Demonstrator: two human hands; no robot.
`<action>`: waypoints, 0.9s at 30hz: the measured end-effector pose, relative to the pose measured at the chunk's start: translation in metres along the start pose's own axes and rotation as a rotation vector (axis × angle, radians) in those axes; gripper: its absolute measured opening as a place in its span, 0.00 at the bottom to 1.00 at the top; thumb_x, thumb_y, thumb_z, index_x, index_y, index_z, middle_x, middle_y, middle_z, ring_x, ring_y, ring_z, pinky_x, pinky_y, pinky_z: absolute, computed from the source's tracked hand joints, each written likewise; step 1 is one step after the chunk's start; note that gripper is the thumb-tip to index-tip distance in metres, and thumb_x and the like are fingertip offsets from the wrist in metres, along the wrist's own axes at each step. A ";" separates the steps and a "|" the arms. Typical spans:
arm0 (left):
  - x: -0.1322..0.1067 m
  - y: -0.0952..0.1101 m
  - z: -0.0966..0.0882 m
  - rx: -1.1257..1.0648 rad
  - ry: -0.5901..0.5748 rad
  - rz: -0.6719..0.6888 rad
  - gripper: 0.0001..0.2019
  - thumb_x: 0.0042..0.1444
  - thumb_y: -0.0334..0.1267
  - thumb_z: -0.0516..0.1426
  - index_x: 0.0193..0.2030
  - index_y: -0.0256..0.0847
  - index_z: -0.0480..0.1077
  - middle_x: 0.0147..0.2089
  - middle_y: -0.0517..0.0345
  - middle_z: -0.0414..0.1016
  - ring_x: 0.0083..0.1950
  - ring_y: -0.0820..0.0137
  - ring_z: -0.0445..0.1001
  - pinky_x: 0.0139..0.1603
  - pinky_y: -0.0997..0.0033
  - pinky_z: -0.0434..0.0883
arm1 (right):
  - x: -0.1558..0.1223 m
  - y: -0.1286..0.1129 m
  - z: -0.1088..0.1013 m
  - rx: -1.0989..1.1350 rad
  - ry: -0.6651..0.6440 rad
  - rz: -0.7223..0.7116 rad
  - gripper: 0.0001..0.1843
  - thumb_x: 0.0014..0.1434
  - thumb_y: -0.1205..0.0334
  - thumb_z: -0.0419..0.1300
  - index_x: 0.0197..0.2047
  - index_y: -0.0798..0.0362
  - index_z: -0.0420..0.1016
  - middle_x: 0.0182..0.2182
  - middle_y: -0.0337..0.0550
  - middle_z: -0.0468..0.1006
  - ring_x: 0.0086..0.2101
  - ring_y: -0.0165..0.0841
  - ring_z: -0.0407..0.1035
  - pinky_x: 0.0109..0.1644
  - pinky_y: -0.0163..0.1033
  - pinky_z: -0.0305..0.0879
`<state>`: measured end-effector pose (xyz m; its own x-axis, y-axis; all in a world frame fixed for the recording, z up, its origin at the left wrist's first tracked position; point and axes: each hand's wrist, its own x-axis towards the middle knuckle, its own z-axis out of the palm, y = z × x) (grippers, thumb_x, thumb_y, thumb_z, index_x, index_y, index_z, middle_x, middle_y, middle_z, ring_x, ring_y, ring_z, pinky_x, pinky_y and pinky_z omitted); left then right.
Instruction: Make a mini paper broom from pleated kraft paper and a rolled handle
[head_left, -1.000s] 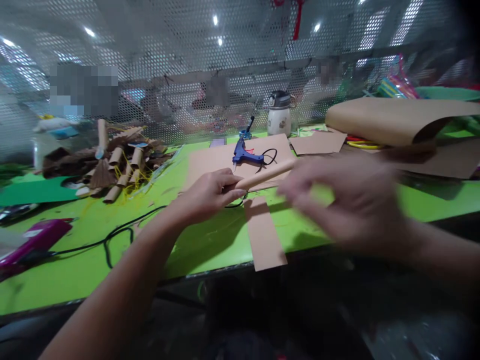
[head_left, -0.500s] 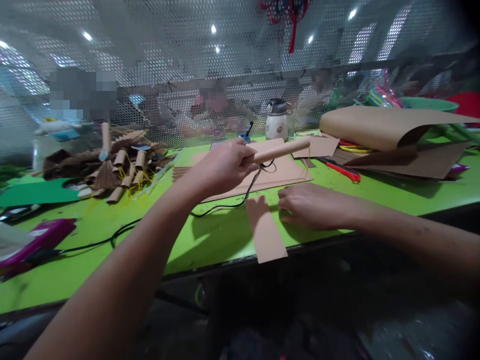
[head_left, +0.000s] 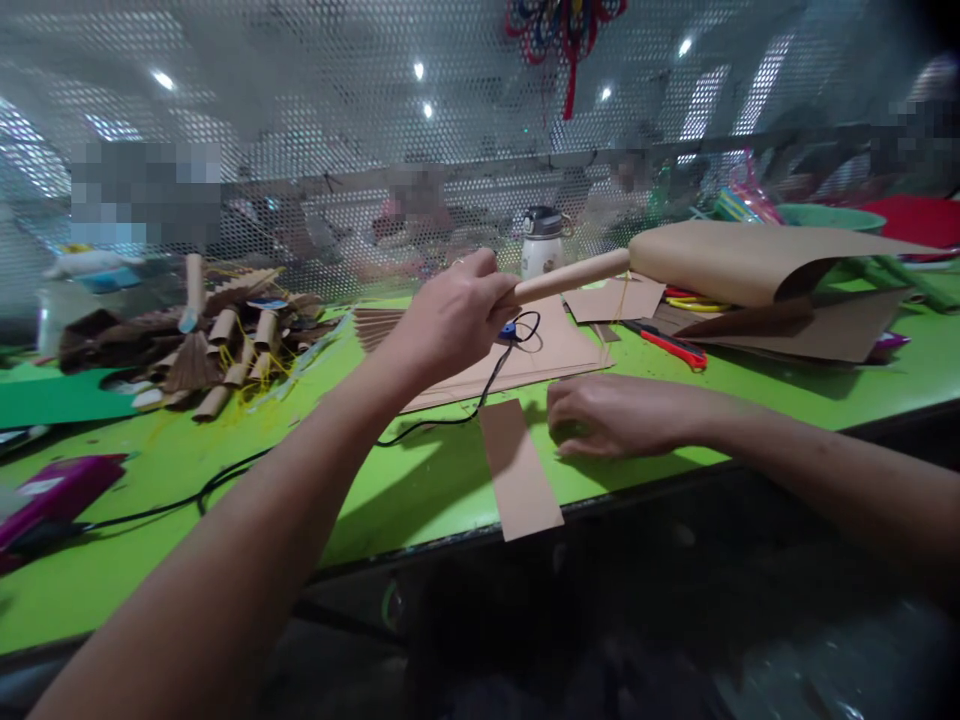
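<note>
My left hand [head_left: 466, 312] is closed around one end of a rolled brown paper tube [head_left: 574, 277], held above the table and pointing right. A thin yellow string hangs from the tube's far end. Pleated brown paper [head_left: 379, 328] shows just behind the left wrist; whether it joins the tube is hidden. My right hand [head_left: 611, 415] rests on the green table with fingers curled; anything inside them is out of sight. Left of it, a brown paper strip [head_left: 521, 470] lies flat, its near end overhanging the table edge. Beneath the tube are stacked brown sheets [head_left: 555, 350] and a black cord [head_left: 491, 385].
A red-handled cutter [head_left: 675, 350] and a large curled brown sheet [head_left: 720, 255] lie on the right. A bottle [head_left: 541, 245] stands at the back. At left are a pile of paper tubes and fans [head_left: 225, 350] and a purple box [head_left: 64, 490].
My left hand has lifted the tube slightly, and its far end sits higher. The right hand stays curled beside the strip. The whole view has shifted a little.
</note>
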<state>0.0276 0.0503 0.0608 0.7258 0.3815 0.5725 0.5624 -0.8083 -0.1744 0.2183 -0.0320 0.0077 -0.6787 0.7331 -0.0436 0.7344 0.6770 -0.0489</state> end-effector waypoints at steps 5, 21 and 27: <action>0.008 -0.002 0.005 0.033 -0.006 0.030 0.12 0.62 0.37 0.50 0.42 0.37 0.74 0.38 0.53 0.66 0.32 0.70 0.64 0.34 0.68 0.62 | -0.001 -0.022 -0.001 -0.258 -0.033 -0.054 0.09 0.58 0.75 0.56 0.31 0.59 0.77 0.30 0.49 0.77 0.31 0.35 0.69 0.31 0.38 0.56; 0.011 -0.005 0.007 0.015 -0.056 -0.022 0.12 0.62 0.38 0.50 0.41 0.37 0.74 0.37 0.51 0.66 0.35 0.67 0.65 0.35 0.67 0.62 | 0.037 0.049 0.020 -0.104 0.312 0.421 0.07 0.53 0.75 0.55 0.30 0.56 0.73 0.30 0.53 0.78 0.28 0.36 0.69 0.30 0.39 0.54; -0.004 -0.007 0.015 0.004 -0.135 -0.027 0.12 0.62 0.37 0.50 0.38 0.36 0.73 0.38 0.52 0.66 0.31 0.70 0.64 0.33 0.68 0.61 | 0.038 0.049 0.011 0.092 0.522 0.536 0.09 0.55 0.72 0.54 0.30 0.58 0.75 0.29 0.54 0.79 0.31 0.39 0.70 0.34 0.41 0.59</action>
<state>0.0263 0.0612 0.0479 0.7568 0.4600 0.4644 0.5838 -0.7952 -0.1637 0.2286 0.0287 -0.0073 -0.1202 0.9118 0.3927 0.9444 0.2270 -0.2379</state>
